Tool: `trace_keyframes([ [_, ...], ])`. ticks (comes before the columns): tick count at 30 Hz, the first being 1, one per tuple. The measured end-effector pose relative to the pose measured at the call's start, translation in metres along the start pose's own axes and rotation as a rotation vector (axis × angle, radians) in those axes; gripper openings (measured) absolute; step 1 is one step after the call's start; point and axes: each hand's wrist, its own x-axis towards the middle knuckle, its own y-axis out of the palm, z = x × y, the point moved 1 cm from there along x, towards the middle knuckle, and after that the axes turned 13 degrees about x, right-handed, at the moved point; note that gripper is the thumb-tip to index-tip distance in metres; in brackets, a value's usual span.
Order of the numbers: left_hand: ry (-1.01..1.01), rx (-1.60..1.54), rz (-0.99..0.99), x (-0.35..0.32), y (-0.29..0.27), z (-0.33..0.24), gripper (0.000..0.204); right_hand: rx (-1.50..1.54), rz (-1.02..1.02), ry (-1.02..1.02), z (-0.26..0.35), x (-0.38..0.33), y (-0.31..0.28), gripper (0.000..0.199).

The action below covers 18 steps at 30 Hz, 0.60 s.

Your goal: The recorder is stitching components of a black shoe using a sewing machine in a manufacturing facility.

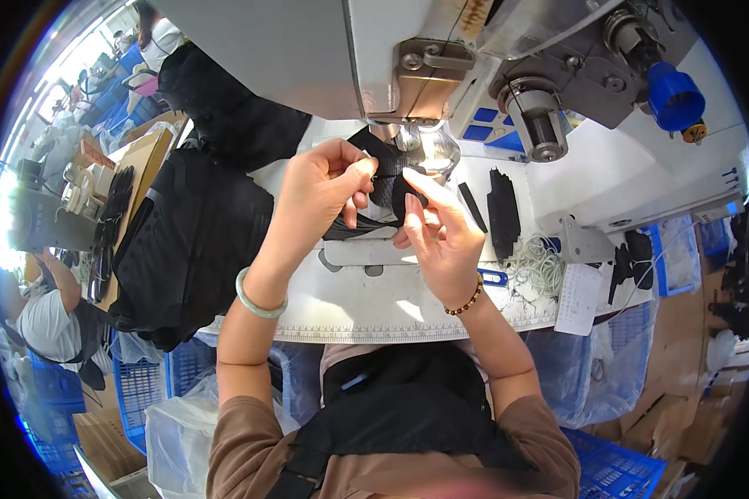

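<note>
A piece of black fabric (381, 185) lies under the needle area of a white sewing machine (408, 91). My left hand (329, 179) pinches its left edge between thumb and forefinger, close to the presser foot. From the right, my right hand (441, 233) grips the fabric's near right edge with its fingertips. Part of the fabric curves down toward the front of the machine bed. The fingers hide some of the edge, and any stitching is too small to make out.
A large pile of black fabric (195, 241) sits at the left. Right of the needle lie black strips (503, 214), tangled pale cord (537, 270) and a small blue tool (493, 277). A ruler strip (374, 334) edges the table. Blue crates (612, 466) stand below; another person (50, 320) sits far left.
</note>
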Motion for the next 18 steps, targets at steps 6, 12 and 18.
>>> trace_keyframes([
  [6,-0.004,0.095,0.11,0.005,-0.004,-0.008,0.019,0.014,-0.017,0.021,0.001,0.0,0.001,0.034],
  [12,-0.03,0.149,0.21,0.011,-0.005,-0.008,0.021,0.043,-0.02,0.051,0.0,0.0,0.001,0.035],
  [18,-0.043,0.071,0.228,0.016,-0.004,-0.004,0.022,-0.163,0.001,-0.063,0.01,0.003,0.002,0.038],
])
